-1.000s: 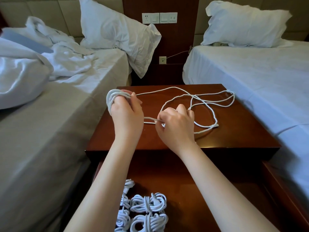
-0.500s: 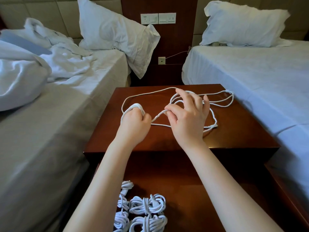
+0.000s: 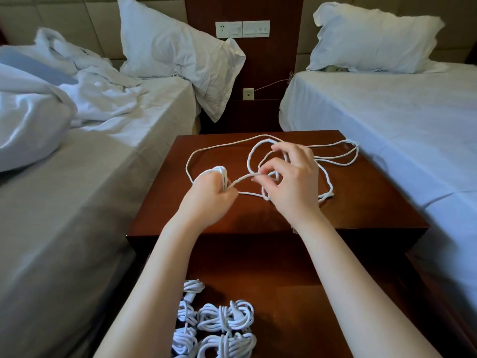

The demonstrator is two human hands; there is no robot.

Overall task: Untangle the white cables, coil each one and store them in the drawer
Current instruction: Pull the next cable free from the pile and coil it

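A long white cable point(image 3: 333, 161) lies in loose loops on the dark wooden nightstand point(image 3: 361, 202). My left hand point(image 3: 209, 195) grips a small coil of it, wound over the fingers. A strand runs from that coil to my right hand point(image 3: 291, 182), which pinches it between thumb and forefinger while the other fingers spread above the loops. Below, the open drawer point(image 3: 309, 293) holds several coiled white cables point(image 3: 224, 317) at its left side.
A bed with rumpled white bedding point(image 3: 38, 112) stands to the left and a made bed point(image 3: 387, 112) to the right, each with a pillow. Wall sockets point(image 3: 242, 29) sit on the wooden panel behind the nightstand. The drawer's right half is bare wood.
My left hand came down to the nightstand top with its coil. My right hand moved forward over the loops, opened its fingers, and now pinches the strand farther along.
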